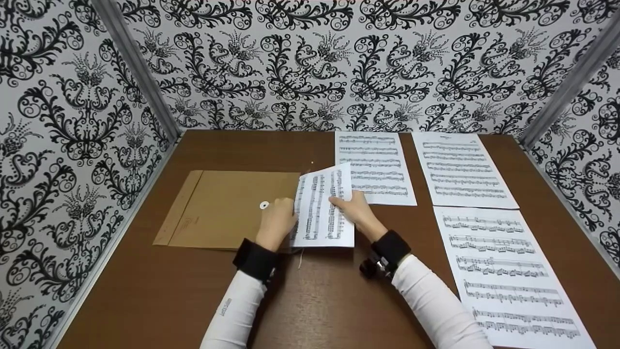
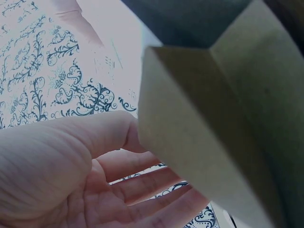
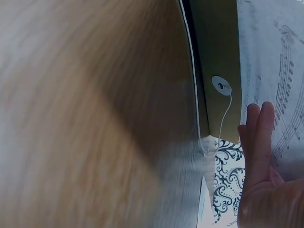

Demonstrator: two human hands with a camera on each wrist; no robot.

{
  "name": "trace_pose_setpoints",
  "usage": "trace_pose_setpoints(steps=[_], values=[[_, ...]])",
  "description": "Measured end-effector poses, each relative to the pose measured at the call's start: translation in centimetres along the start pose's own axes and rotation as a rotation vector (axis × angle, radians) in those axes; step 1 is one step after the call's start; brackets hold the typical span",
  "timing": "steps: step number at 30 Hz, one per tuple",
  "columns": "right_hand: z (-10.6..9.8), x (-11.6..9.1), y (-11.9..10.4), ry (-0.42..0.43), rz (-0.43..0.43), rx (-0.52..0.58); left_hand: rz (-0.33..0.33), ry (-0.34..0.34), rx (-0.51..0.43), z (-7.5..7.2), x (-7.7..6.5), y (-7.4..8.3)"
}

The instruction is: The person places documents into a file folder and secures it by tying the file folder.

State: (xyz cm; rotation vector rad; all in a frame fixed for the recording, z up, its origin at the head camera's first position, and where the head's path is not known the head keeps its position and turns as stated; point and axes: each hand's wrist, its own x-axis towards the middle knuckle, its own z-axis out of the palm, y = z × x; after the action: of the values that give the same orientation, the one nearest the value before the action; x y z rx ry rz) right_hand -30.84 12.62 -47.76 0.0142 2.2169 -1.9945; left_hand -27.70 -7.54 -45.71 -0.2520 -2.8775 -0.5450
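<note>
A brown paper envelope [image 1: 223, 213] lies on its side, its open end toward the middle of the table. My left hand [image 1: 277, 218] grips the edge of that opening, thumb and finger pinching the paper mouth [image 2: 178, 128] in the left wrist view. At the opening, a sheet of sheet music [image 1: 319, 218] stands turned sideways, its left edge at the envelope's mouth. My right hand [image 1: 356, 212] holds the sheet by its right part, thumb on the printed face and fingers behind. A white button disc [image 3: 221, 85] with a string [image 3: 225, 114] shows on the envelope in the right wrist view.
Behind the held sheet lies one music page [image 1: 375, 167]. On the right side of the brown table [image 1: 310, 300], another page [image 1: 462, 169] lies above a further page [image 1: 513, 276]. Patterned walls [image 1: 310, 63] enclose the table at the back and sides.
</note>
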Motion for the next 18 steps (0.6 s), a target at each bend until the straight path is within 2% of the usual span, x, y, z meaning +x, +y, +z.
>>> trace_pose_setpoints(steps=[4,18], values=[[0.3,0.1,-0.1,0.008,-0.001,0.012,0.004,0.011,0.013,0.1,0.0,0.0],[1.1,0.6,0.1,0.000,0.009,0.023,-0.012,-0.025,0.001,0.0,0.1,0.1]])
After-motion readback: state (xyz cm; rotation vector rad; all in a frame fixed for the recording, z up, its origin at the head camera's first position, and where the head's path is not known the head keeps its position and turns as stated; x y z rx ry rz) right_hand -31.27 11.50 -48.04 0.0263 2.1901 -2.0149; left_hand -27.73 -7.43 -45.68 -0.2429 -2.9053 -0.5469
